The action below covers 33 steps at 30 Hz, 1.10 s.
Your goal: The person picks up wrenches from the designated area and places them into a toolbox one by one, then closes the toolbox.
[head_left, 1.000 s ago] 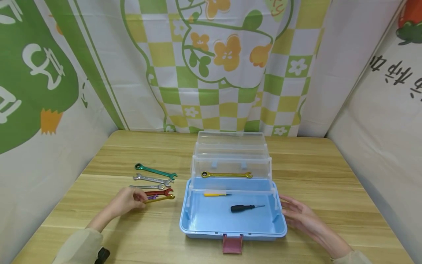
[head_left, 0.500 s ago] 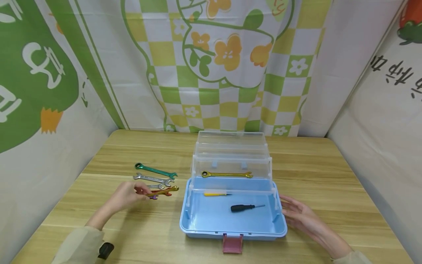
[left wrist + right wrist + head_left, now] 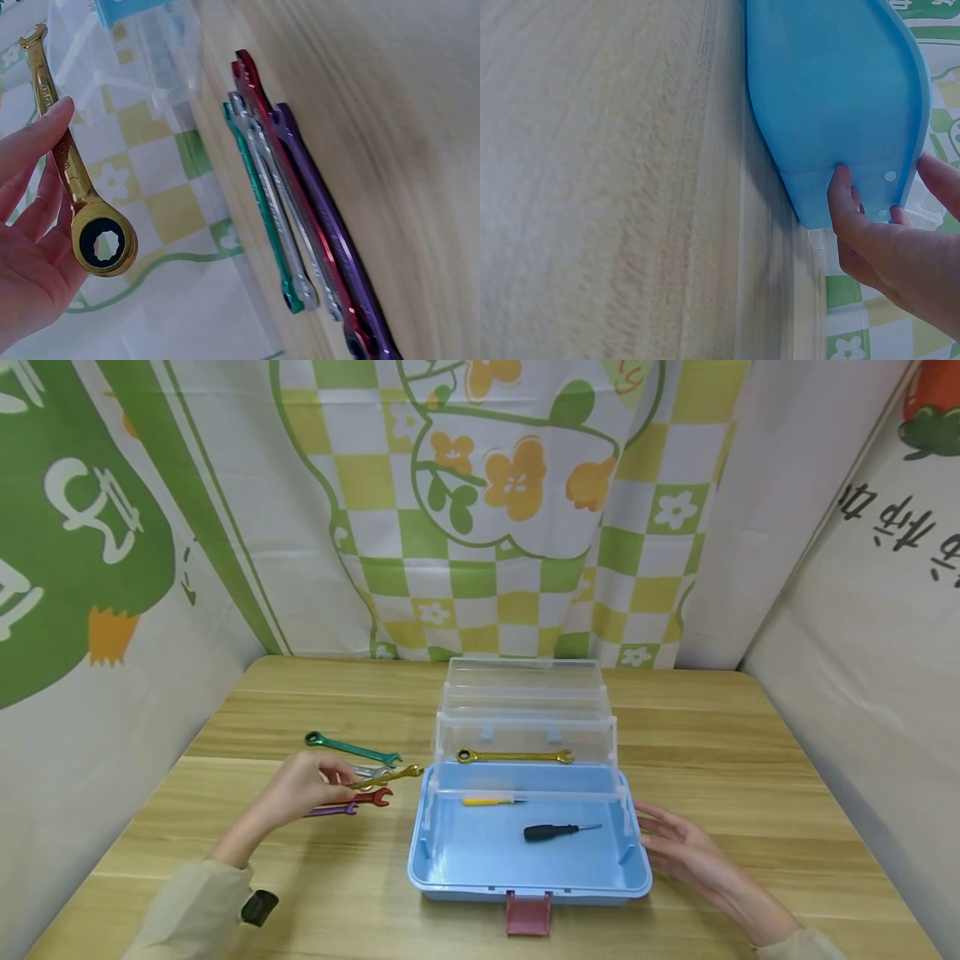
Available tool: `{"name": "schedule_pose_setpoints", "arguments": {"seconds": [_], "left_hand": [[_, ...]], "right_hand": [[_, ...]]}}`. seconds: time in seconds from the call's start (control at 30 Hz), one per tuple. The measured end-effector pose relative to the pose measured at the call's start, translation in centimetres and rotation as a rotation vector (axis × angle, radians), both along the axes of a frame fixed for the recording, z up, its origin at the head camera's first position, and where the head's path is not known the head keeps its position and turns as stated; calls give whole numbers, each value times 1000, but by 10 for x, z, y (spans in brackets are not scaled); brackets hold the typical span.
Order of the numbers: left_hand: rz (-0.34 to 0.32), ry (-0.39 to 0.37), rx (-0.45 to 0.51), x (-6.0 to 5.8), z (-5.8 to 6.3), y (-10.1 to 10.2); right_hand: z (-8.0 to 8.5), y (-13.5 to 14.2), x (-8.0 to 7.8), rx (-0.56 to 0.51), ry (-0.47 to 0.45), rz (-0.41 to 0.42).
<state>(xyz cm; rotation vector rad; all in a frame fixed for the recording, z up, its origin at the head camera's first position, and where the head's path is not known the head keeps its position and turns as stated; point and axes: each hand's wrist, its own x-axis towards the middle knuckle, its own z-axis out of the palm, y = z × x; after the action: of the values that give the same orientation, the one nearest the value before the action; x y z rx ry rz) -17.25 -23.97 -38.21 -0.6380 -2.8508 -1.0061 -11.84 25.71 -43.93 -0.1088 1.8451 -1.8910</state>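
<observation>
Left hand point(image 3: 303, 787), thumb and fingers pinching a gold wrench point(image 3: 388, 777), red wrench point(image 3: 375, 797) and purple wrench point(image 3: 333, 811) lying on the near side of those fingers, green wrench point(image 3: 352, 748) beyond them; right hand point(image 3: 688, 852), fingers loosely extended, apparently touching the blue toolbox point(image 3: 487, 860) from outside

Wooden table point(image 3: 690, 718): toolbox point(image 3: 480, 864), wrenches point(image 3: 352, 748).

2 gold wrenches point(image 3: 76, 174), 2 silver wrenches point(image 3: 276, 216), a green wrench point(image 3: 352, 749), a red wrench point(image 3: 374, 797) and a purple wrench point(image 3: 333, 811) brighten a tan, wood-grain tabletop point(image 3: 337, 893), pale-blue toolbox point(image 3: 480, 860) with pink latch point(image 3: 528, 915), and green, yellow and white checkered curtain point(image 3: 517, 610).
</observation>
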Motion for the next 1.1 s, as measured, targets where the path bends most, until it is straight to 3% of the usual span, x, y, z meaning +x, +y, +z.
{"name": "schedule_pose_setpoints", "arguments": {"seconds": [0.23, 0.47, 0.87, 1.1], "left_hand": [[-51, 33, -11, -6, 10, 11], [-101, -2, 8, -13, 20, 27], [-169, -33, -36, -26, 38, 61], [-209, -25, -36, -32, 44, 82]], "right_hand": [[-1, 0, 0, -10, 3, 4], [-1, 0, 0, -2, 3, -3], [-1, 0, 0, -4, 5, 1], [-1, 0, 0, -1, 2, 0]]}}
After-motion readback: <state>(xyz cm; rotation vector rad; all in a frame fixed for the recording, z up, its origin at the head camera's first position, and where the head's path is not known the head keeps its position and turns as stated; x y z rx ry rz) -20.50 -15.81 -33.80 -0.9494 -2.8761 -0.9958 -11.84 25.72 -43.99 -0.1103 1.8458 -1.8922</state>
